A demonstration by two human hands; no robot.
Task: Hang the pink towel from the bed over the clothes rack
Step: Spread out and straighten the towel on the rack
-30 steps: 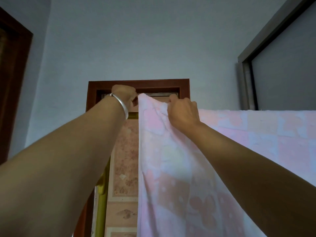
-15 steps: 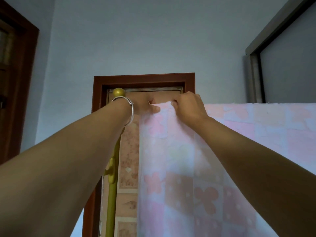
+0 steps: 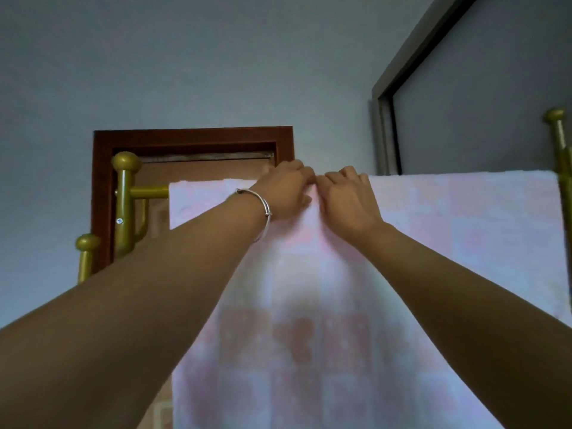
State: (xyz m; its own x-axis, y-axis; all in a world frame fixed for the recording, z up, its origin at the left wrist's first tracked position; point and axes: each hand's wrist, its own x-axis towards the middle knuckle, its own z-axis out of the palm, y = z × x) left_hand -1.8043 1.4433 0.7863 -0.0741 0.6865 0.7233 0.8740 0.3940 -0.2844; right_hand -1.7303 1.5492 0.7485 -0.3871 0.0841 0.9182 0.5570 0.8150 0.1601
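The pink towel (image 3: 464, 230), checked with pale flower prints, hangs flat over the top bar of the gold clothes rack (image 3: 125, 199) and spans from the left post almost to the right post (image 3: 560, 144). My left hand (image 3: 284, 193), with a silver bangle at the wrist, and my right hand (image 3: 349, 199) sit side by side on the towel's top edge at the middle. Both have their fingers curled over the edge, pinching the cloth against the bar. The bar itself is hidden under the towel, except for a short stub at the left.
A brown wooden door frame (image 3: 192, 137) stands behind the rack at the left. A grey window or wardrobe frame (image 3: 383, 131) is at the upper right. A lower gold knob (image 3: 88, 243) of the rack juts out at the left. Bluish wall fills the background.
The towel's top edge has been spread leftwards along the bar and now lies flat. Both hands have come together at the middle of the edge. The view has shifted, showing both rack posts.
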